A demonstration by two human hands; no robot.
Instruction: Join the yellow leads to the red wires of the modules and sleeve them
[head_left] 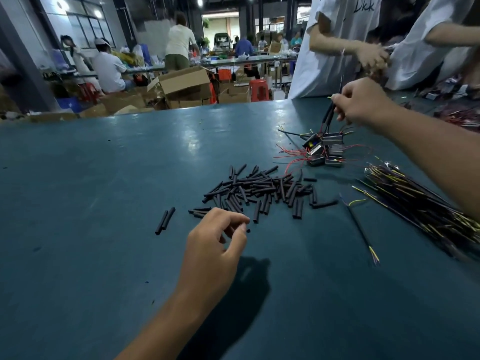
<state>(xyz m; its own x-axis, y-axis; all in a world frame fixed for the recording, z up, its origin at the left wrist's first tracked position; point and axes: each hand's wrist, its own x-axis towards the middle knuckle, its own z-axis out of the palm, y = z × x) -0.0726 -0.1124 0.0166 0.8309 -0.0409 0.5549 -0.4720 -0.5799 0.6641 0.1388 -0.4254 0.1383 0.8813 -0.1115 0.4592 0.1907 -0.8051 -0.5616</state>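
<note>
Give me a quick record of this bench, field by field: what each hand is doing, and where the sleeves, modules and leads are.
surface: teal table
left hand: near the front edge of the sleeve pile, fingers curled; whether it grips a sleeve cannot be told
right hand: raised above the modules, pinching sleeved wires
sleeve pile: loose black tubes, mid-table
stray sleeves: two lying left of the pile
modules: small black cluster with red wires, behind the pile
lead bundle: black and yellow, at the right edge
single lead: lying apart, in front of the bundle
</note>
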